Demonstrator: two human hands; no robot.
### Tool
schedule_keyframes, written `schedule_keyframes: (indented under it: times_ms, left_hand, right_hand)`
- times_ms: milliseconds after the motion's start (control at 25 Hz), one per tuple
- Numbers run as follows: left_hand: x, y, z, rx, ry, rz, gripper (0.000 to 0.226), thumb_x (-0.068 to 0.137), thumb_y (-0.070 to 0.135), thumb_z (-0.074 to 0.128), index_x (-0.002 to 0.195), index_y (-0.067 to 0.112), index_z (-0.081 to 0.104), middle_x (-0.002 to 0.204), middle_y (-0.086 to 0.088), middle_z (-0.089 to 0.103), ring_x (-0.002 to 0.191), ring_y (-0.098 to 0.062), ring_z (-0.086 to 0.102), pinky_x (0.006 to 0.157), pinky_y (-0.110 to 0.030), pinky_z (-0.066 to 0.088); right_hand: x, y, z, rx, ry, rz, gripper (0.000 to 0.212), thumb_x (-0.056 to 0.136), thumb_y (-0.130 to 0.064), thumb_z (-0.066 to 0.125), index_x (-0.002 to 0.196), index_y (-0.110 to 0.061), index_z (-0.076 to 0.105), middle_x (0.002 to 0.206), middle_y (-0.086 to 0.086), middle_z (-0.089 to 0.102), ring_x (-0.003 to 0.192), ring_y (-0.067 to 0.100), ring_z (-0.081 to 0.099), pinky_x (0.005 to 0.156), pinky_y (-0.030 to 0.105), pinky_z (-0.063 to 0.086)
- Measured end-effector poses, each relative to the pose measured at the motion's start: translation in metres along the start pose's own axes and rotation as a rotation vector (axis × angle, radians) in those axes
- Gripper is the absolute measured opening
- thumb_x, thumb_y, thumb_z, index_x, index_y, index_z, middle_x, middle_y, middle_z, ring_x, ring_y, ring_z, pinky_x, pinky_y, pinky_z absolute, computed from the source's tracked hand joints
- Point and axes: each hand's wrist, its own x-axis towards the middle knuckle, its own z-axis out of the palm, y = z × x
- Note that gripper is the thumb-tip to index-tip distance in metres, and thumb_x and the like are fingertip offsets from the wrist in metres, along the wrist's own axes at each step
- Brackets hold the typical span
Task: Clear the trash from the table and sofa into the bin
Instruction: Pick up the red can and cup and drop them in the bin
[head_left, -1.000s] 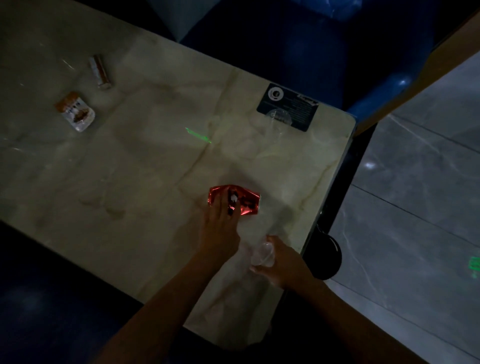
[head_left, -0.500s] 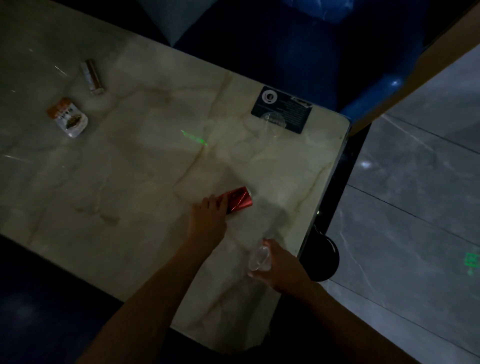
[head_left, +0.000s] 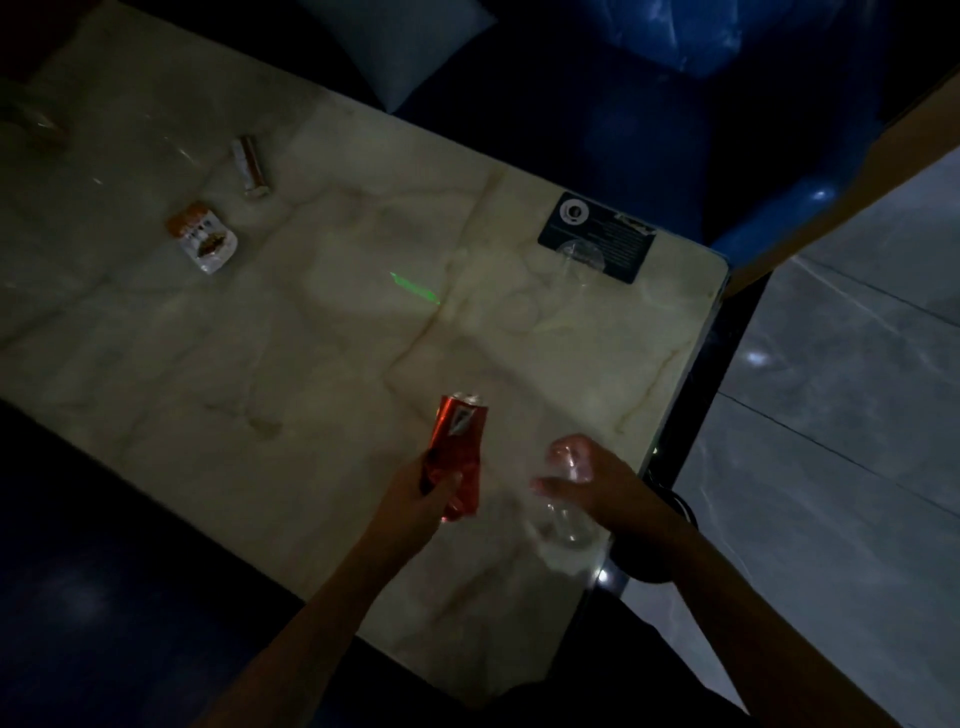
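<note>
The room is dim. A crushed red can is lifted off the pale marble table, gripped at its lower end by my left hand. Beside it, my right hand is closed on a clear plastic cup above the table's near right corner. Two snack wrappers lie far left on the table: a white and orange packet and a small brown and white bar wrapper. Another clear cup stands at the far right corner, hard to make out.
A dark card lies on the far right corner of the table. A blue sofa with a pale cushion and blue plastic sits beyond. Grey tiled floor runs along the right. A dark round base shows beneath the table edge.
My left hand closed on the red can and lifted it off the table, turning it upright. My right hand with the clear cup rose slightly.
</note>
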Motion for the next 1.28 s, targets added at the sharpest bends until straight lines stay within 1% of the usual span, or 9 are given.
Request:
schedule_keyframes:
  times_ms: [160,280,400,520,640,760,1000,1120,1280]
  left_hand:
    - [-0.048,-0.011,-0.002,-0.124,-0.045,-0.013,0.023,0.089,0.009,0.064,0.102,0.028,0.069,0.085,0.009,0.077,0.079,-0.001,0.072,0.064,-0.012,0.052]
    - [-0.07,-0.018,-0.003,-0.147,-0.11,-0.001,0.026,0.088,0.007,0.065,0.096,0.032,0.069,0.088,0.014,0.077,0.083,-0.002,0.071,0.069,-0.013,0.052]
    - [-0.088,-0.026,-0.009,-0.158,-0.174,0.01,0.02,0.08,0.026,0.072,0.095,0.039,0.072,0.097,0.019,0.075,0.089,0.0,0.071,0.07,-0.01,0.052]
    - [-0.095,-0.031,-0.019,-0.24,-0.222,-0.006,0.037,0.069,0.051,0.076,0.105,0.041,0.071,0.106,0.01,0.075,0.099,-0.009,0.071,0.078,-0.016,0.056]
    - [-0.102,-0.037,-0.035,-0.446,-0.149,-0.115,0.039,0.073,0.045,0.078,0.108,0.029,0.071,0.109,-0.006,0.075,0.101,-0.024,0.072,0.079,-0.031,0.058]
    - [-0.113,-0.05,-0.048,-0.591,-0.106,-0.19,0.042,0.078,0.035,0.073,0.115,0.017,0.068,0.111,-0.015,0.073,0.104,-0.032,0.07,0.08,-0.038,0.059]
    - [-0.141,-0.051,-0.058,-0.767,0.027,-0.15,0.037,0.081,0.032,0.066,0.114,0.015,0.069,0.107,-0.018,0.074,0.095,-0.036,0.072,0.069,-0.042,0.059]
    - [-0.15,-0.051,-0.057,-0.823,-0.071,-0.108,0.044,0.083,0.031,0.063,0.124,0.014,0.063,0.112,-0.02,0.072,0.096,-0.034,0.072,0.07,-0.039,0.059]
    - [-0.155,-0.047,-0.043,-0.91,-0.276,-0.161,0.051,0.083,0.029,0.061,0.131,0.013,0.057,0.121,-0.025,0.066,0.095,-0.036,0.071,0.069,-0.041,0.058]
  right_hand:
    - [-0.025,-0.031,0.018,0.334,-0.157,-0.043,0.062,0.065,-0.056,0.083,0.116,-0.026,0.063,0.119,0.002,0.068,0.109,0.023,0.067,0.1,0.052,0.051]
    - [-0.044,-0.037,0.036,0.513,-0.231,-0.015,0.064,0.069,-0.048,0.082,0.121,-0.017,0.061,0.116,0.01,0.071,0.107,0.031,0.068,0.09,0.05,0.057]
    - [-0.057,-0.042,0.054,0.458,-0.255,-0.036,0.057,0.066,-0.047,0.083,0.115,-0.022,0.064,0.108,0.002,0.074,0.1,0.024,0.072,0.078,0.033,0.057]
    - [-0.06,-0.043,0.072,0.377,-0.22,-0.035,0.054,0.061,-0.042,0.084,0.109,-0.026,0.064,0.104,0.0,0.074,0.093,0.018,0.073,0.074,0.031,0.056]
    - [-0.069,-0.044,0.093,0.272,-0.236,-0.095,0.04,0.063,-0.051,0.082,0.098,-0.043,0.064,0.102,-0.012,0.074,0.092,0.009,0.072,0.074,0.027,0.058]
    - [-0.082,-0.048,0.114,0.2,-0.261,-0.178,0.041,0.062,-0.057,0.082,0.096,-0.05,0.06,0.103,-0.018,0.071,0.091,0.007,0.071,0.068,0.02,0.055]
    - [-0.102,-0.05,0.15,0.202,-0.242,-0.232,0.056,0.068,-0.029,0.087,0.116,-0.021,0.059,0.106,-0.001,0.075,0.096,0.01,0.072,0.072,0.017,0.054]
    - [-0.115,-0.045,0.152,0.184,-0.155,-0.236,0.055,0.065,-0.031,0.087,0.112,-0.023,0.06,0.103,-0.001,0.074,0.097,0.012,0.071,0.08,0.026,0.054]
    - [-0.136,-0.027,0.146,0.106,-0.077,-0.217,0.058,0.06,-0.04,0.088,0.109,-0.034,0.058,0.096,-0.009,0.073,0.09,0.001,0.07,0.075,0.018,0.053]
